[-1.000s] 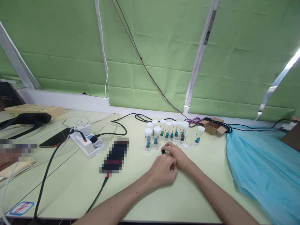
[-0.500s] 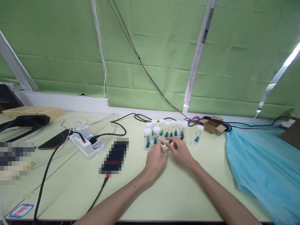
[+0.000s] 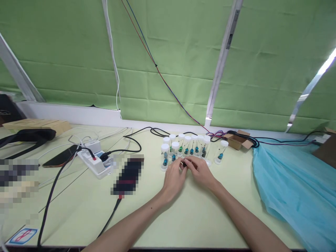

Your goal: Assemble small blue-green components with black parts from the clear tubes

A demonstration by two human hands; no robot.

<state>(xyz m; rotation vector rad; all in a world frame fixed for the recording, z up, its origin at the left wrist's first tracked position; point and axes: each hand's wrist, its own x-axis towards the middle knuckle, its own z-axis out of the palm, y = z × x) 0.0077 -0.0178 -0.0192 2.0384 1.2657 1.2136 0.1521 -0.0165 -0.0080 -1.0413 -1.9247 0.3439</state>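
Note:
My left hand (image 3: 175,179) and my right hand (image 3: 201,172) meet at the fingertips over the table. A small dark piece (image 3: 184,163) is pinched between them, and too little of it shows to tell its kind. Just beyond the fingers stand several clear tubes with white caps, each holding a blue or green bead-like part on a thin stem. The nearest on the left is a tube (image 3: 165,156) beside my left fingers. Another capped tube (image 3: 221,152) stands apart to the right. Behind my right hand a small whitish round piece (image 3: 208,162) partly shows.
A power strip (image 3: 97,162) with plugs and cables lies left, near a dark phone (image 3: 61,156) and a blurred-out device (image 3: 128,176). A small open cardboard box (image 3: 238,140) and black cables sit at the back right. Blue sheeting (image 3: 286,189) covers the right side.
My fingertips have drawn together, the right hand moving slightly left. The dark piece now shows between them, and the whitish round piece shows more clearly behind my right hand.

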